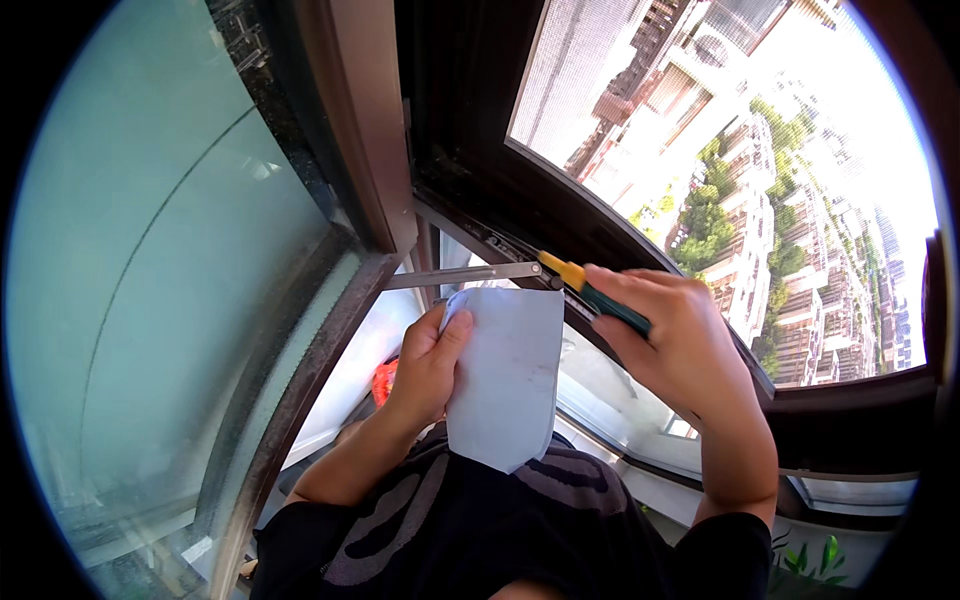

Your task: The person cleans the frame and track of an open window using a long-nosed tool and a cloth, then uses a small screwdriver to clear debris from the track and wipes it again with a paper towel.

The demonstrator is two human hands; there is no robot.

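Observation:
A white sheet of paper or thin card (pixel 506 375), seemingly folded, is gripped at its upper left edge by my left hand (pixel 431 360), thumb on top. My right hand (pixel 667 322) holds a small hand tool (pixel 615 309) with a yellow front and a dark green handle. Its yellow end points to the upper left, beside the pivot end of a metal window stay arm (pixel 472 275). Whether that end touches the dark window frame (pixel 469 142) I cannot tell. The stay arm spans from the open sash (pixel 322 367) on the left, just above the paper.
Frosted or hazy glass (pixel 165 225) fills the sash on the left. To the right, a window with a mesh screen (pixel 585 82) looks out on buildings and trees (pixel 705 217) far below. A red item (pixel 384 381) lies behind my left forearm; a green plant (pixel 817 559) stands lower right.

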